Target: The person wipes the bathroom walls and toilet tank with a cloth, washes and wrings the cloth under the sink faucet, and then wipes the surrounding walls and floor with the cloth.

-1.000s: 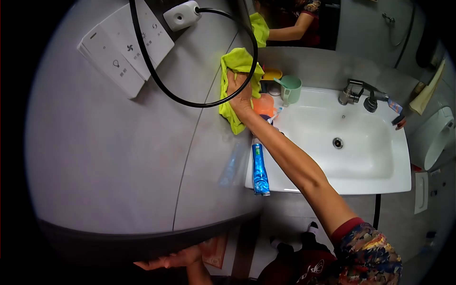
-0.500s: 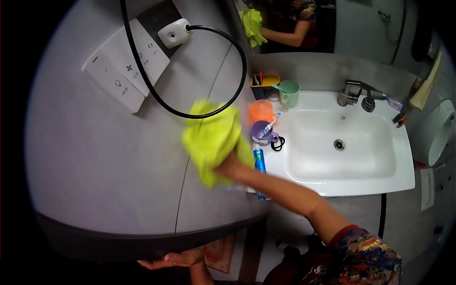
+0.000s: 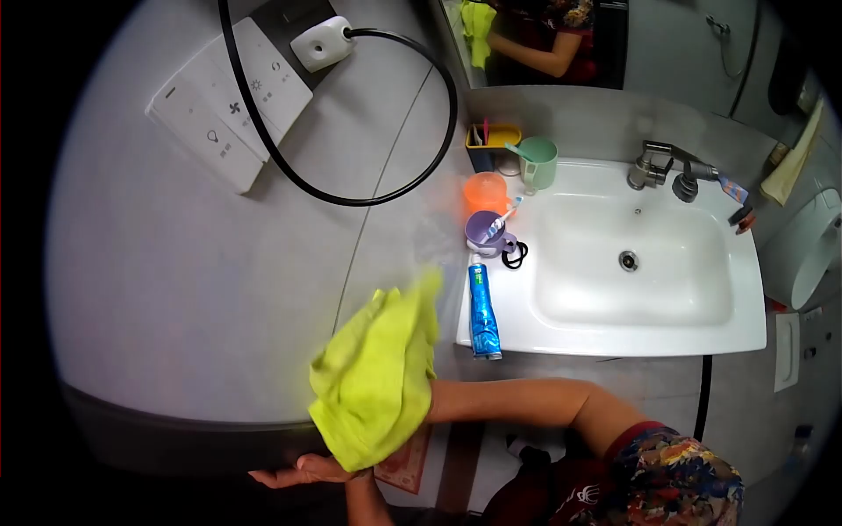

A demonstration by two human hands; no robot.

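A bright yellow-green cloth (image 3: 375,377) is bunched in my right hand (image 3: 435,403), which it covers almost wholly; only the wrist end shows. It overlaps the lower part of the grey tiled wall (image 3: 219,324) and its dark edge strip (image 3: 193,447), with one corner flaring upward, blurred. Just beneath the cloth, my left hand (image 3: 303,472) is open by that dark edge, palm turned up and fingers stretched to the left. Part of its wrist is behind the cloth.
A white switch panel (image 3: 210,114) and a plug (image 3: 321,44) with a looping black cable (image 3: 386,201) are on the wall. Right of it, the white sink (image 3: 605,338) carries a toothpaste tube (image 3: 483,311), purple cup (image 3: 482,230), orange cup (image 3: 484,191), green cup (image 3: 542,167) and faucet (image 3: 647,168).
My right hand has moved the cloth down the wall to its lower edge, close above my left hand. The toothpaste tube, previously partly behind my arm, is now in full view.
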